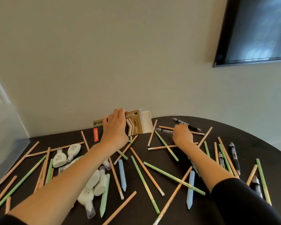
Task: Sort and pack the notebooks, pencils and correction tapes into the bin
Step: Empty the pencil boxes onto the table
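at the bottom of the frame both forearms reach up across a dark table (141,218) strewn with pencils (144,182) in peach and green, lying loose and crossing one another. a cluster of white correction tapes (94,184) lies lower left of centre, partly under the left forearm, with more just above it. two pale blue sticks (191,189) lie among the pencils. dark pens (234,156) sit at the right edge. further up, the right hand (182,135) rests palm down on several pencils and a clear pen, fingers curled; whether its grip has closed on any, i cannot tell. the left hand (116,127) has its grip around a gold pencil box (136,125), lifted off the table, its open white flap to the right. a clear bin (5,140) stands at the left edge. a dark screen (256,30) hangs upper right.
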`<state>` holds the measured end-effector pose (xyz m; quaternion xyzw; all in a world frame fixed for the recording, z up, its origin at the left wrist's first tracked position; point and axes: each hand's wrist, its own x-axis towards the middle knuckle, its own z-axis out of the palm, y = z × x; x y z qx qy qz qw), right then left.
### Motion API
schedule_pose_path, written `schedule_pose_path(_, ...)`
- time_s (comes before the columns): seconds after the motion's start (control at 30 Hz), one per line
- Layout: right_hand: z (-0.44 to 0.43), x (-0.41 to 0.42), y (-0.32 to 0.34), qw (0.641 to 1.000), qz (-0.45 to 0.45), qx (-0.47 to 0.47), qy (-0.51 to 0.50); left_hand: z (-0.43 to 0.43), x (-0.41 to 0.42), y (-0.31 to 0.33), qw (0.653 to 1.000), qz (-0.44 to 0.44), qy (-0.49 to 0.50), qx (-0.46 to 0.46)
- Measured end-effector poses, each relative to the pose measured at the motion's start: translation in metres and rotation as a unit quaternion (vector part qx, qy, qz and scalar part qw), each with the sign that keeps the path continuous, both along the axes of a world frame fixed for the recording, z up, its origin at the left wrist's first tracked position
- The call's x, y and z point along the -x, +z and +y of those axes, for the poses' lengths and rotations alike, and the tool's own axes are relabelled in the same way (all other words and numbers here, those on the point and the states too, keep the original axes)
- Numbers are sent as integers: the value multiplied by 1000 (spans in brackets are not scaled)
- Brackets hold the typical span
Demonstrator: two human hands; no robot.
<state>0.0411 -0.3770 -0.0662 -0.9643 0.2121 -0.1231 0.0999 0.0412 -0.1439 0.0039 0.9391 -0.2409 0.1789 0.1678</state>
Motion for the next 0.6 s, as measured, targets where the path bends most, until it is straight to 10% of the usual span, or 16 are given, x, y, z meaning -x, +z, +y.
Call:
schedule_pose_path(0.23, 44, 13, 49, 968, -168, -184, 31, 28, 12, 11, 998, 31, 47, 14)
schedule_pose_path(0.47, 111, 53, 113, 750, -260, -597, 119, 75, 40, 19, 987, 134, 69, 54)
schedule_pose_path(0.6, 145, 71, 127, 726, -270, -615, 148, 100, 60, 17, 979, 171, 38, 102)
